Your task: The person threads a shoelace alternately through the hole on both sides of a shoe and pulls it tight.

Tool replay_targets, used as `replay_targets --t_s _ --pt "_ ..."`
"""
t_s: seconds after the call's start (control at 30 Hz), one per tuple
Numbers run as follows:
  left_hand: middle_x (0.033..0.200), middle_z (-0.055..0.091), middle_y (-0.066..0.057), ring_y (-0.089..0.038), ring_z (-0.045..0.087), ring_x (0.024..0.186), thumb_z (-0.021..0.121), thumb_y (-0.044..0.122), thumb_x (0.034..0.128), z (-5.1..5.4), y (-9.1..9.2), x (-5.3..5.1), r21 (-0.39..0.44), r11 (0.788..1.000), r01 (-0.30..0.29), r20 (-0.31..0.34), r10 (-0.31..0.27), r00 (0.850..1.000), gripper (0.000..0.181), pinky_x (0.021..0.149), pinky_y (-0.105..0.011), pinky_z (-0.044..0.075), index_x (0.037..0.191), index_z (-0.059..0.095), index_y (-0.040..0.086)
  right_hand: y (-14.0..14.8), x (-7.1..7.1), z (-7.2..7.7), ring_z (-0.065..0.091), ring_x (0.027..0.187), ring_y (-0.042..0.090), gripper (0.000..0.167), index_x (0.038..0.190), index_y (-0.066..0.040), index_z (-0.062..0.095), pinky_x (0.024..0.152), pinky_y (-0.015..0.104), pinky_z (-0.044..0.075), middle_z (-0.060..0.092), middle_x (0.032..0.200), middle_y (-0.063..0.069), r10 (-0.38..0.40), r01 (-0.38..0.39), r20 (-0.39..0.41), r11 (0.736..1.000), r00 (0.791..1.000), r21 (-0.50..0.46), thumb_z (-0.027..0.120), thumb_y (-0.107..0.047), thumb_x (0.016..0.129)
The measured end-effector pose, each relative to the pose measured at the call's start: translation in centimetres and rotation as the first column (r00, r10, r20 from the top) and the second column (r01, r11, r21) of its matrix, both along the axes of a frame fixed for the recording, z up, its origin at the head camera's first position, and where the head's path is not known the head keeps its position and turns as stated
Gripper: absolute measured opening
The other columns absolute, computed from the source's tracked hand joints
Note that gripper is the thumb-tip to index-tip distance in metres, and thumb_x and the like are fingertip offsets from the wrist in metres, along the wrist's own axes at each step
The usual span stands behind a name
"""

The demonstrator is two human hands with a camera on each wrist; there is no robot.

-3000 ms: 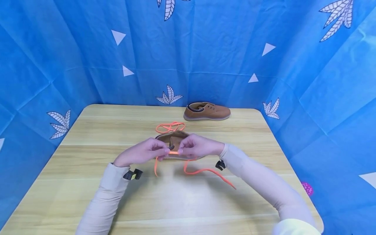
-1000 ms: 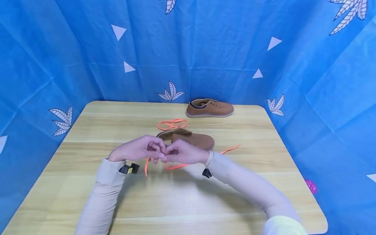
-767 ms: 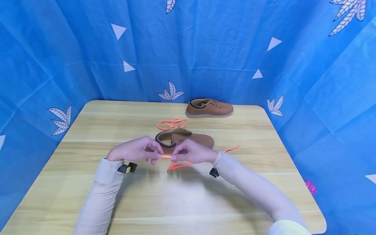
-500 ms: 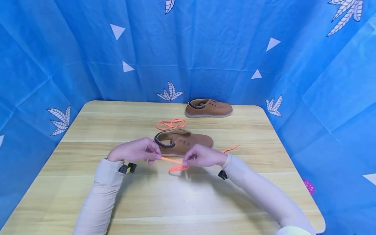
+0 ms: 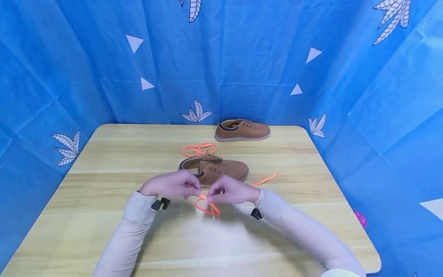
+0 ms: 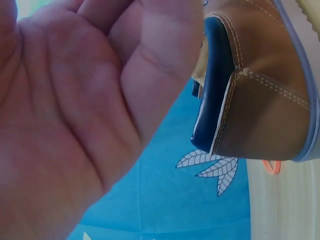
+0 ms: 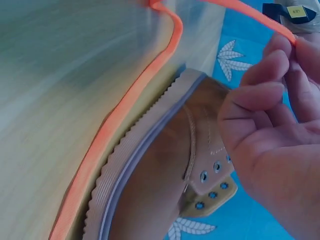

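An orange shoelace hangs in a loop below my two hands, in front of a brown shoe. My left hand pinches it between thumb and fingers; in the left wrist view the palm hides that grip. Close beside it, my right hand pinches the same lace, and the right wrist view shows the lace running to those fingertips. The brown shoe lies just behind the hands, toe to the right, its eyelets bare. The lace's other end stretches out on the table past the right wrist.
Behind the near shoe lies a second orange lace, loosely coiled. A matching brown shoe stands at the table's far edge. A blue patterned curtain surrounds the back and sides of the wooden table.
Half a second ago the lace was stretched between my separated hands. Now the hands are closer together, and the lace forms a hanging loop. The right hand has shifted left, the left hand right.
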State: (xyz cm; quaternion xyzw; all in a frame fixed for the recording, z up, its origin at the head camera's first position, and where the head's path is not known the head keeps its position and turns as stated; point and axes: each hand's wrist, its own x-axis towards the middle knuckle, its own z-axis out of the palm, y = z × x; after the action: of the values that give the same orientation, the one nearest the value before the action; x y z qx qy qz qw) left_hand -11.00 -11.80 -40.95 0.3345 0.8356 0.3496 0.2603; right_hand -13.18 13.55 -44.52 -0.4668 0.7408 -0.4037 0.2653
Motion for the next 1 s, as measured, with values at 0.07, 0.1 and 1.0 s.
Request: replay_targets --t_s 0.07,0.1,1.0 --pt "0.072 0.058 0.007 -0.005 0.054 0.063 0.065 0.024 0.1027 0.0 0.0 -0.1 -0.014 1.0 -0.003 -0.015 0.003 1.0 0.015 0.06 -0.021 0.045 0.092 0.073 0.017 0.3 0.0 -0.3 0.061 0.075 0.009 0.016 0.1 0.0 0.078 0.07 0.021 0.05 0.076 0.086 0.005 -0.013 0.013 0.004 1.0 1.0 0.0 0.07 -0.014 0.098" --pt "0.072 0.058 0.008 -0.005 0.054 0.063 0.065 0.024 0.1026 -0.1 0.1 -0.2 -0.014 1.0 0.001 -0.022 -0.001 1.0 0.015 0.06 -0.021 0.045 0.093 0.073 0.016 0.4 0.0 -0.4 0.062 0.077 0.009 0.016 0.101 -0.001 0.078 0.071 0.021 0.051 0.076 0.088 0.007 -0.025 0.025 0.01 1.0 1.0 -0.001 0.07 -0.014 0.099" --pt "0.123 0.071 -0.015 -0.032 0.065 0.118 0.074 0.022 0.0956 -3.4 5.6 -3.5 0.004 0.891 -0.454 -0.377 0.421 0.825 0.035 0.101 -0.047 0.053 0.123 0.07 0.0 3.8 -0.5 -4.7 0.043 0.053 0.004 0.019 0.106 -0.003 0.077 0.05 0.019 0.03 0.062 0.066 -0.008 -0.439 0.596 0.691 0.803 0.575 0.015 0.064 -0.016 0.1"
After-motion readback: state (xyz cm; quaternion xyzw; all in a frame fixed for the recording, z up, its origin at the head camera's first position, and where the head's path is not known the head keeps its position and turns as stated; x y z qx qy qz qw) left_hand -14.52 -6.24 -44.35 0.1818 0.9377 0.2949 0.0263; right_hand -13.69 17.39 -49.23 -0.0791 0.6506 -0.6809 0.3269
